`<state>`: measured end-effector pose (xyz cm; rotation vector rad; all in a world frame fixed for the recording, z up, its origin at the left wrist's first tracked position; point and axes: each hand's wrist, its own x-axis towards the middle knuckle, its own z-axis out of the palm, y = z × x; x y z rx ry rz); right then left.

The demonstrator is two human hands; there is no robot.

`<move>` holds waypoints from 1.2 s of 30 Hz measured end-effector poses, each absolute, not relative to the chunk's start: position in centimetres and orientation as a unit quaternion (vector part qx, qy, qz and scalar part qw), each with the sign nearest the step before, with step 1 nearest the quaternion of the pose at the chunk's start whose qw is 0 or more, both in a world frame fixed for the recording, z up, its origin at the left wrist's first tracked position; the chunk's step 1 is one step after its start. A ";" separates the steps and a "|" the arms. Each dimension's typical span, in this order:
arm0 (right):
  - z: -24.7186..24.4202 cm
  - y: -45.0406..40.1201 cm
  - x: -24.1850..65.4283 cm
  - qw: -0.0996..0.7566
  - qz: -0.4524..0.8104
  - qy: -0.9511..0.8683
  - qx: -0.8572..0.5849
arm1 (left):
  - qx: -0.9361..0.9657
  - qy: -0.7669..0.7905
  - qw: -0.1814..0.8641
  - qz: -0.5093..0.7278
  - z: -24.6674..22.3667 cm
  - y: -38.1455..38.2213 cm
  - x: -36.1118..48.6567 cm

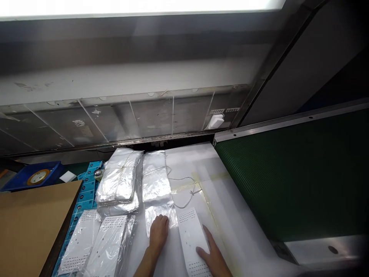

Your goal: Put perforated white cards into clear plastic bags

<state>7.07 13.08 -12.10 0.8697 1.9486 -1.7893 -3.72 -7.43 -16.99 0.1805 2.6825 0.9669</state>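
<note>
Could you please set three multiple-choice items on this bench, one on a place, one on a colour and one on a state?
1. Where does the left hand rest?
A. on the clear plastic bag
B. on the cardboard
C. on the green belt

2. What colour is the tray at far left?
A. red
B. blue
C. yellow

3. How does the white perforated strip by the right hand lie?
A. rolled up
B. standing on edge
C. flat on the table

Answers: 1 A, the fingers lie on the bag's near end; 2 B, its walls are blue; 3 C, the strip lies flat under the right hand's fingers.
</note>
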 end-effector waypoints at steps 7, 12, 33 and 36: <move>-11.5 12.3 4.9 0.164 -0.680 0.681 0.217 | -0.055 0.847 0.134 0.511 -15.2 -9.1 -5.1; -11.9 10.6 2.4 0.184 -0.702 0.667 0.170 | -0.141 0.764 0.082 0.624 -13.0 -13.1 -7.5; -0.1 6.9 0.5 0.118 -0.542 0.832 0.013 | -0.135 0.535 0.215 0.805 -1.7 -8.4 -0.1; -0.8 6.9 1.1 0.131 -0.519 0.844 0.003 | -0.179 0.540 0.197 0.799 -2.3 -8.3 0.8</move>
